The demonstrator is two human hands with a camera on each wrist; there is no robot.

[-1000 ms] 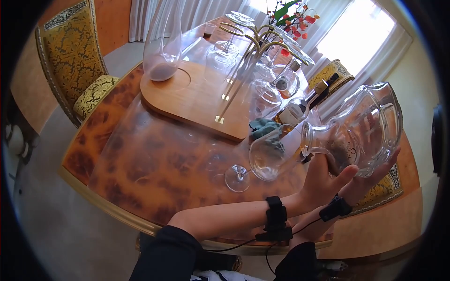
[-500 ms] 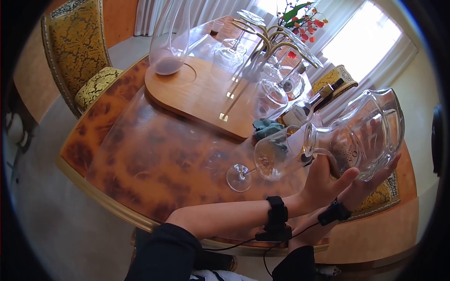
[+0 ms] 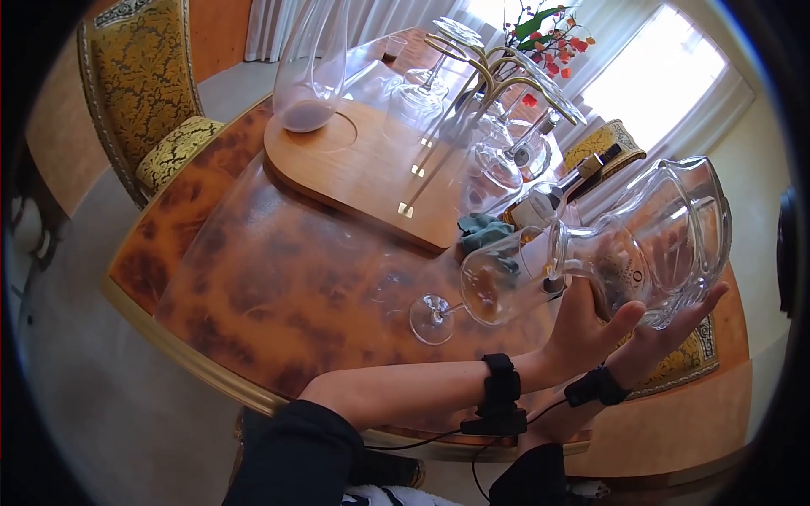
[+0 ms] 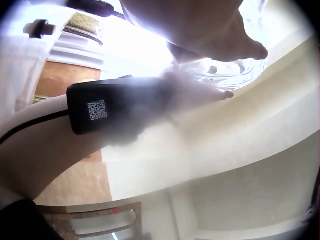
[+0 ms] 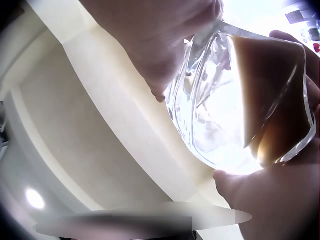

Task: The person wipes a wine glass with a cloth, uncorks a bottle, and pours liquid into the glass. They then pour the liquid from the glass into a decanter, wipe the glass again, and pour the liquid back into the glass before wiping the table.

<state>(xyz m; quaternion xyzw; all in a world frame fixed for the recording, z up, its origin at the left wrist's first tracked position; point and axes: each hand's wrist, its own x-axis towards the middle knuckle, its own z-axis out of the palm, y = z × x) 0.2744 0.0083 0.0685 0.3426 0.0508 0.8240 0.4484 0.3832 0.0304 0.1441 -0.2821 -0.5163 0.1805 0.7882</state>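
Head view: looking at clear, ridged glass decanter (image 3: 658, 236), marked with dark ring, tipped leftward, pointing mouth at wineglass (image 3: 494, 287), can't tell if touching; gripped in both hands (image 3: 582, 339).

"What's between the hands?"

"A clear glass vessel (image 5: 212, 102) — ridged and bright on its left part, deep brown on its right, with amber at the brown's near end."

"Liquid, or something seen through it?"

"I can't tell which."

"And the hands?"

"The right hand (image 5: 157, 42) holds it from the left. The left hand (image 5: 280, 200) is on the right, thumb on the near side, other fingers round the far edge."

"Beyond them?"

"A cream ceiling (image 5: 75, 130) and a round light (image 5: 35, 198), both left — plus a grey patch (image 5: 115, 226) on the near side, too blurred to name."
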